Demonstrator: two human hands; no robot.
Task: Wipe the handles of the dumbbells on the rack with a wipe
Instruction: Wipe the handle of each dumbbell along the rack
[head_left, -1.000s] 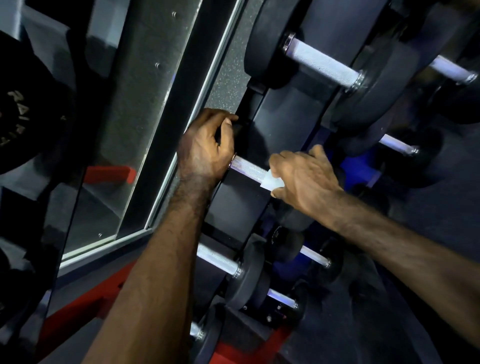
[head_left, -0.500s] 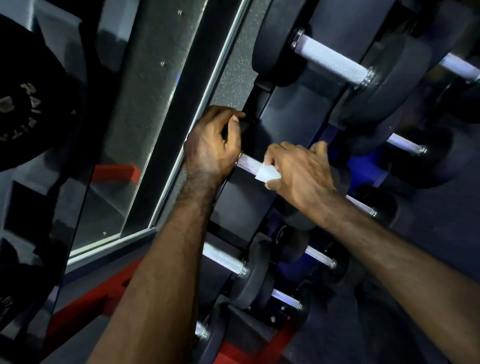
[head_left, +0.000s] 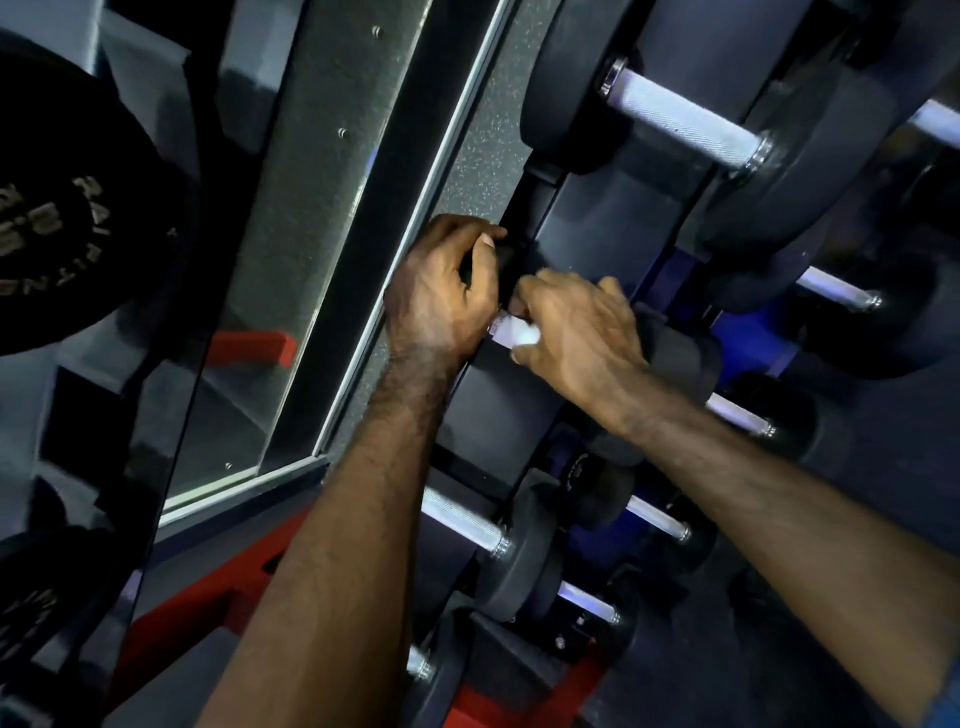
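Seven knurled silver dumbbell handles (head_left: 680, 119) visible; left hand (head_left: 441, 296) grips a black dumbbell head (head_left: 501, 260), right hand (head_left: 576, 332) clutching the white wipe (head_left: 514, 331) has slid left, nearly touching it.

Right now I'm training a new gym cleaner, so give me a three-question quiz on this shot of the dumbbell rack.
1. True or false: the left hand grips the dark end of the dumbbell being wiped.
2. Which hand holds the white wipe on the handle? A) left B) right C) neither
3. Fill in: the frame at the bottom of the rack is coloured ____.

Key: 1 true; 2 B, the right hand, wrapped over the handle close beside the left hand; 3 red.
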